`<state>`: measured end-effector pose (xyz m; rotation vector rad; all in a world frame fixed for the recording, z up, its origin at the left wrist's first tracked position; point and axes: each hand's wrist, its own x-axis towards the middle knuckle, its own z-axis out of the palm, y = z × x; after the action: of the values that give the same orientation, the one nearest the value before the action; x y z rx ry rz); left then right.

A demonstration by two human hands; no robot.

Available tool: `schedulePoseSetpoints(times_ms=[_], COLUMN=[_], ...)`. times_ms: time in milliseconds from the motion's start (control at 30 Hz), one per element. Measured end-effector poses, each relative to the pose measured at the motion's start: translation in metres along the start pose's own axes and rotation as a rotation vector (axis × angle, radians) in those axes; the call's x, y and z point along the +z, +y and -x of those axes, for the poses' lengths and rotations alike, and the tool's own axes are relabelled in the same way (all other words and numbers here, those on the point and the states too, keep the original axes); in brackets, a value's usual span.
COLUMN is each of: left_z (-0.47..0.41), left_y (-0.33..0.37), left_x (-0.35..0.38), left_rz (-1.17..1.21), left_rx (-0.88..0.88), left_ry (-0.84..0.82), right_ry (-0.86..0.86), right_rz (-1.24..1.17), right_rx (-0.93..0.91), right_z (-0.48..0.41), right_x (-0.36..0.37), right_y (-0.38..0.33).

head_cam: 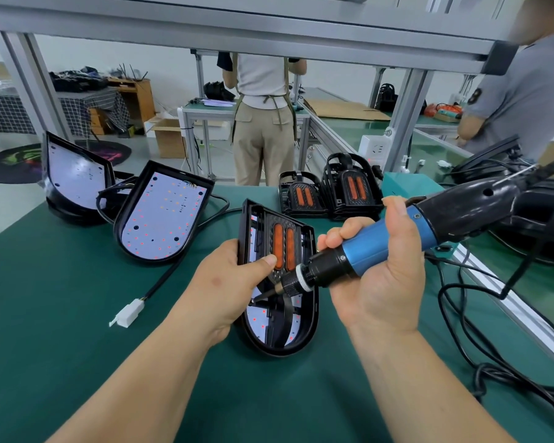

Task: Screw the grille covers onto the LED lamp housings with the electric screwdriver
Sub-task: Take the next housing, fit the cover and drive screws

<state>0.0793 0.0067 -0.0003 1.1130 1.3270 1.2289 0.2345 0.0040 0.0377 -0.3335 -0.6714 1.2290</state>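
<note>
A black LED lamp housing (311, 318) lies on the green bench in front of me, tilted up at its far end. A black grille cover (283, 247) with two orange strips sits in it. My left hand (227, 279) grips the housing's left edge, its thumb pressing on the grille. My right hand (381, 270) holds the blue and black electric screwdriver (375, 247). The bit tip touches the lower left part of the grille, beside my left palm.
Two open housings with white LED boards (163, 219) (74, 177) stand at the back left, with a cable and white connector (130, 314). Stacked grille covers (330, 193) sit behind. Black cables (493, 346) trail at the right. Two people stand beyond the bench.
</note>
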Motion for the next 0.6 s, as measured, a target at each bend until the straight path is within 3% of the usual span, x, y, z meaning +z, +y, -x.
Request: schedulePoseSetpoints(times_ms=[367,600], left_z=[-0.001,-0.006], left_y=[0.004,0.011], left_x=[-0.014,-0.047], left_rz=[-0.007,0.008], left_rx=[-0.053,-0.185], left_ry=[-0.030,-0.018], right_ry=[0.121,0.371], right_rz=[-0.024,-0.067], right_rx=[0.015,0.138], right_z=[-0.005,-0.028], right_x=[-0.007,-0.024], right_y=[-0.001,-0.017])
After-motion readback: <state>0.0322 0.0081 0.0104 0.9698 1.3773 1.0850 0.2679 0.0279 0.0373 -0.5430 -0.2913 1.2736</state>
